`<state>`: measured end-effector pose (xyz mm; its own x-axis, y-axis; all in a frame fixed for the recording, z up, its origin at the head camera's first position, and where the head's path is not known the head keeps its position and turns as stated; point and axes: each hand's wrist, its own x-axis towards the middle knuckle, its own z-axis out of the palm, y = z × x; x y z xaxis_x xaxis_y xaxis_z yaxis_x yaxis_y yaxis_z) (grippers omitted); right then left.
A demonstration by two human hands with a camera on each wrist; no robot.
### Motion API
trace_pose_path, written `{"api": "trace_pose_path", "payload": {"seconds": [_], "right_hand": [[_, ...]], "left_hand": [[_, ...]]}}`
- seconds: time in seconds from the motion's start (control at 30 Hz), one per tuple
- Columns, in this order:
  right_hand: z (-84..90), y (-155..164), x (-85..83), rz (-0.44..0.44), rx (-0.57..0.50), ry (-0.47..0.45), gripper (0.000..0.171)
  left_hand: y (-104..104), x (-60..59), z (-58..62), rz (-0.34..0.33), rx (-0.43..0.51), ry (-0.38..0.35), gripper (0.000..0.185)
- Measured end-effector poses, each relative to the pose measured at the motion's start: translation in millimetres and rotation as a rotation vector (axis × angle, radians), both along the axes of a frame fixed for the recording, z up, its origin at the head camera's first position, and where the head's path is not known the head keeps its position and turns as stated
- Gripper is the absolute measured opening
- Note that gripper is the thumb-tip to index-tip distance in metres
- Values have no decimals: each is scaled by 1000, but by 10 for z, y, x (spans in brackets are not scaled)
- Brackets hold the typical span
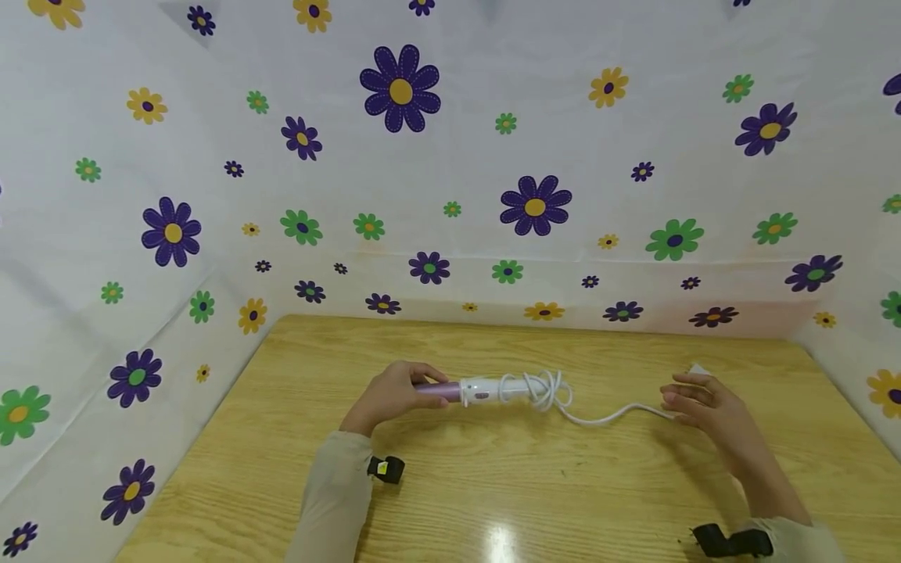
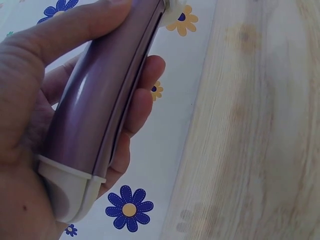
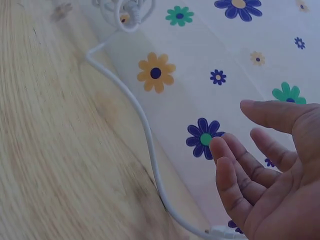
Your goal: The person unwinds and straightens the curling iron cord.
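Observation:
A hair straightener (image 1: 482,391) with a purple barrel and a white handle lies across the middle of the head view. My left hand (image 1: 396,395) grips its purple barrel; the left wrist view shows the thumb on one side of the barrel (image 2: 95,100) and fingers curled round the other. White cord (image 1: 547,389) is looped round the handle and trails right along the table. Over the cord's far end, my right hand (image 1: 711,414) hovers with loosely bent fingers and nothing between them. In the right wrist view, the cord (image 3: 145,125) runs to a white end piece (image 3: 225,231), partly cut off below the hand.
The wood-grain table (image 1: 563,477) meets a white flower-printed sheet (image 1: 464,156) at the back and both sides. Black straps (image 1: 732,541) sit at both wrists.

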<state>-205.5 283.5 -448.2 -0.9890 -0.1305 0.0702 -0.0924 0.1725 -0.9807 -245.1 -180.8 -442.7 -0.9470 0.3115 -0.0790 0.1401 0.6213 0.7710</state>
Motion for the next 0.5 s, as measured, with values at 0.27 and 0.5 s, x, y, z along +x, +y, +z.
{"api": "trace_pose_path", "payload": {"seconds": [0.27, 0.5], "right_hand": [[-48, -323, -37, 54, 304, 45, 41], [-76, -523, -70, 112, 378, 14, 43]], "left_hand": [[-11, 11, -31, -15, 12, -5, 36], [-10, -6, -27, -8, 17, -6, 35]]}}
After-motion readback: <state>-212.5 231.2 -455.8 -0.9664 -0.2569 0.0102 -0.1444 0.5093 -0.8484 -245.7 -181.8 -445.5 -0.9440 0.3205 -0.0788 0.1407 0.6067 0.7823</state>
